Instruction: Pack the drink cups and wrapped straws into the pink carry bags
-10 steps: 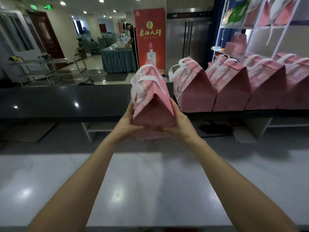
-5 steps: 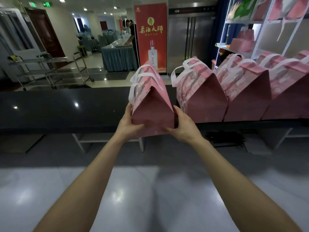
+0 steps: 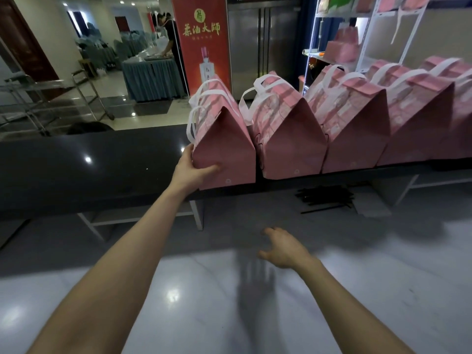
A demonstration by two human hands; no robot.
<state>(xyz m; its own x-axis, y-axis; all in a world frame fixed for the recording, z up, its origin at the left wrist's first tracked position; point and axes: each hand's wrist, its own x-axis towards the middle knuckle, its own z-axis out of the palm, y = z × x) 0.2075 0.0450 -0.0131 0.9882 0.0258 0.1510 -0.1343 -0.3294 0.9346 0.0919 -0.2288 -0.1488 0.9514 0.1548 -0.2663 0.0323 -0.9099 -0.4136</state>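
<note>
We are gripping the leftmost pink bag (image 3: pixel 224 146) on the black counter (image 3: pixel 89 164) with our left hand (image 3: pixel 190 169); our right hand (image 3: pixel 283 247) is hovering, fingers relaxed.

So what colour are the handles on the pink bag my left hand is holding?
White, looped over the top of the pink bag that the left hand grips; the head view shows them clearly.
</note>
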